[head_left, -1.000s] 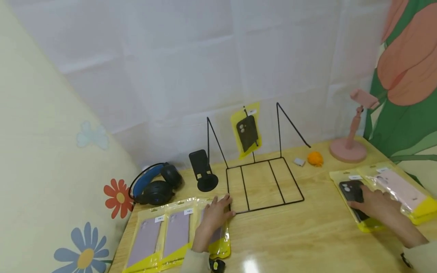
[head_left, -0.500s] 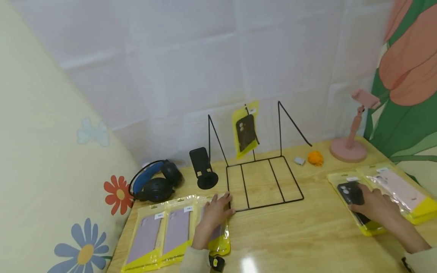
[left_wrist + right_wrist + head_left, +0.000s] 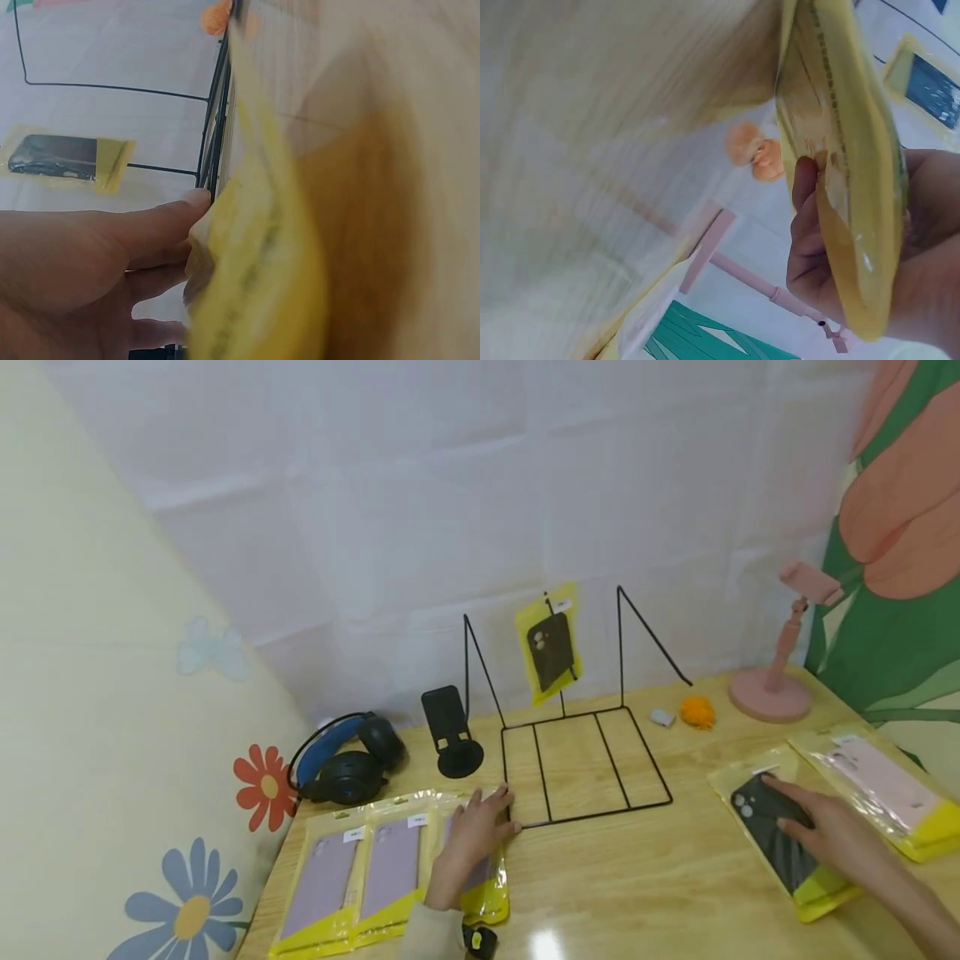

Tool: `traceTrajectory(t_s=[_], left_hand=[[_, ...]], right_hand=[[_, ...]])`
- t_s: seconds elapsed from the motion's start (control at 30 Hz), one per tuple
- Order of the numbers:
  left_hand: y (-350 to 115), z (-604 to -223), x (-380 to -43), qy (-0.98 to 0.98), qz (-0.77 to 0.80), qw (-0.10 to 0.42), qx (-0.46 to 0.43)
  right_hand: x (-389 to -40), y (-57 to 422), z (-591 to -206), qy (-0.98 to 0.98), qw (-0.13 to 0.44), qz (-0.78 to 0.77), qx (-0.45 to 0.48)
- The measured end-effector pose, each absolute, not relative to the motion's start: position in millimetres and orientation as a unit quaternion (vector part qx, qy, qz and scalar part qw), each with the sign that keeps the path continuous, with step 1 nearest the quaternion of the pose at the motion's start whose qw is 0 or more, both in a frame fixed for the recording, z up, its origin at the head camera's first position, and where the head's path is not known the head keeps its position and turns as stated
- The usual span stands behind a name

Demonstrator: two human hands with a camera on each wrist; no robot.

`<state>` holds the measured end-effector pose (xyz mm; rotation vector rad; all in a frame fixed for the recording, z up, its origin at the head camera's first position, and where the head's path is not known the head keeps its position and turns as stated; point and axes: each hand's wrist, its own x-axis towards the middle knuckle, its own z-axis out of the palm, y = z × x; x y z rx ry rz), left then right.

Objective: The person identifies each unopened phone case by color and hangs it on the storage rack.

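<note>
Wood-grain table (image 3: pixel 600 881) vs. white cloth backdrop (image 3: pixel 420 510). R hand (image 3: pixel 832 831) grips packaged blk phone case (image 3: pixel 772 831), fingers curled round pack's edge; pack is R of wire rack (image 3: pixel 551 820), just L of packaged pink phone case (image 3: pixel 881 781). L hand (image 3: pixel 474 831): fingers relaxed, touching rack's near-L corner, over 3rd packaged purple case (image 3: pixel 483 889). 2nd blk pack (image 3: pixel 551 647) hangs on rack's mid hook.
</note>
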<state>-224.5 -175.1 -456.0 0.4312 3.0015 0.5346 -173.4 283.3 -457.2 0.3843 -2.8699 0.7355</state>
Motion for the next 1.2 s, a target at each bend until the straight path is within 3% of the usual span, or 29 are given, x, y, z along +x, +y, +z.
traceTrajectory(t_s=[0.27,0.47,0.57,0.87,1.2], left_hand=[[-176.0,-455.9,-224.8,0.976,0.163,0.030,0.141],[-176.4,-455.0,-226.2,0.978,0.160,0.028,0.134],[-176.3,-455.3,-226.4,0.977,0.162,0.032,0.136],[-176.1,-458.6,-224.8,0.976,0.169,0.034,0.137],[-175.7,-457.0,-224.9,0.976,0.165,0.027,0.140]], right_hand=[[-142.7,254.7,-448.9,-0.923,0.091,0.359,0.104],[-127.9,213.1,-412.3,-0.887,0.053,0.453,0.076],[-125.3,190.8,-396.2,-0.869,0.079,0.478,0.100],[-141.6,141.2,-368.2,-0.784,0.150,0.558,0.228],[-166.0,120.4,-363.5,-0.750,0.186,0.579,0.259]])
